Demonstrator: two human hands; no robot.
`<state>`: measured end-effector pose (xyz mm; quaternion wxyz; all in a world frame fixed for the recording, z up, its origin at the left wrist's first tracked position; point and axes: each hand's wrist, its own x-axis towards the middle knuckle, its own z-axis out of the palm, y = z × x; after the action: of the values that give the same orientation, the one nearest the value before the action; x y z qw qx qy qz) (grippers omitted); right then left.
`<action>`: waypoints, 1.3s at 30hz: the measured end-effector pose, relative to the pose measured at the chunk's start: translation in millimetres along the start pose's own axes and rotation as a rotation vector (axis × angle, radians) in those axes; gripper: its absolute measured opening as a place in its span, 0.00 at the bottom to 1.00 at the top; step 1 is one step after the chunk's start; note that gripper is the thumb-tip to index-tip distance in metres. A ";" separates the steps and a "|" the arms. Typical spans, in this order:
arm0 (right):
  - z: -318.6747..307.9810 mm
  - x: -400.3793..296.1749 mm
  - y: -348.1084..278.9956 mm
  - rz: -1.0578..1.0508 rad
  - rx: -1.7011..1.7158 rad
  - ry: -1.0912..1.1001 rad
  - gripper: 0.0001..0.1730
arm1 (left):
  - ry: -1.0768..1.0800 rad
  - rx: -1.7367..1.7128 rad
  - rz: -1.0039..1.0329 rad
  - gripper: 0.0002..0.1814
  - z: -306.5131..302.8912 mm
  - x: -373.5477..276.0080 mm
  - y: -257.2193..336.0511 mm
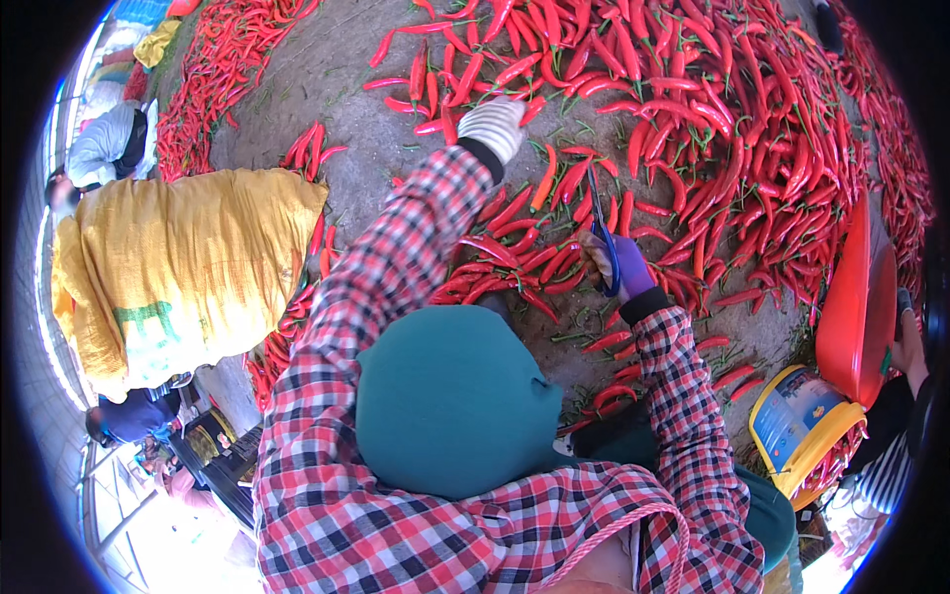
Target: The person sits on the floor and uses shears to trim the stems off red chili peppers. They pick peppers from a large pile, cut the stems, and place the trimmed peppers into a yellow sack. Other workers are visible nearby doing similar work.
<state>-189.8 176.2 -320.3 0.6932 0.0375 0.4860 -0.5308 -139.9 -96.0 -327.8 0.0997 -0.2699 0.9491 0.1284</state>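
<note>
My left hand (493,128), in a white-and-grey striped glove, reaches down among loose red chili peppers (467,78) on the ground. One red chili (533,111) shows at its fingertips; the fingers are turned away, so whether they grip it is hidden. In a purple glove, my right hand (629,266) is closed around the blue handle of scissors (597,200). The narrow dark blades point away from me over scattered chilies and cut green stems. Between my arms and my teal-covered knee (453,401) lies a small heap of red chilies (512,267).
A large chili pile (742,141) spreads ahead and right. At right are a red plastic basin (846,319), a tipped yellow-rimmed bucket (805,419) holding chilies, and another person's arm (907,345). A yellow woven sack (193,275) lies left, with people (107,145) beyond.
</note>
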 end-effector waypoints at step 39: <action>-5.8 21.9 16.6 0.082 0.191 -0.174 0.09 | 0.310 -0.505 -0.269 0.20 -10.7 61.4 -40.0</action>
<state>-181.4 171.4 -346.7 0.7473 0.0772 0.3691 -0.5471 -170.9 -162.0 -341.2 -0.0999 -0.4253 0.8470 0.3027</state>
